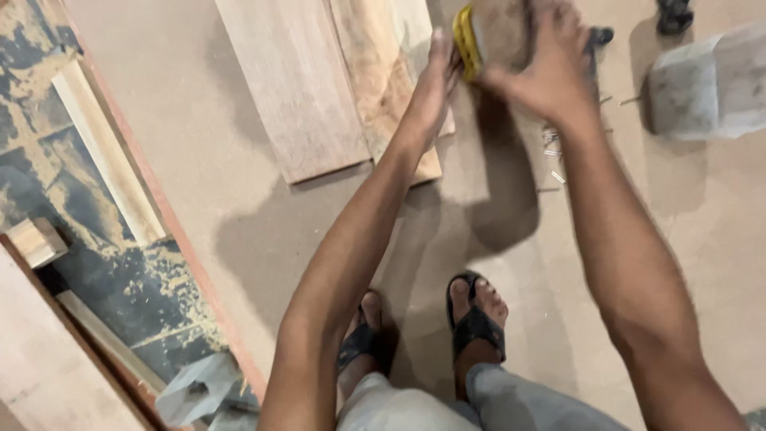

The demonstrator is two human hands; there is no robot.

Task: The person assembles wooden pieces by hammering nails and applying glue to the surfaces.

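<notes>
Both my arms reach forward over a dusty brown board floor. My right hand (550, 68) grips a dust-covered power tool (499, 32) with a yellow rim, held near the top of the view. My left hand (437, 68) rests flat against the yellow edge of that tool, fingers straight. Just below and left of the hands lie wooden planks (303, 88) flat on the board. My feet in black sandals (475, 323) stand below.
A grey block-shaped object (706, 80) sits at the upper right. Several loose nails (554, 152) lie near the tool. At the left edge the board ends, with wood strips (108, 152), a small wood block (36, 239) and sawdust on the darker floor.
</notes>
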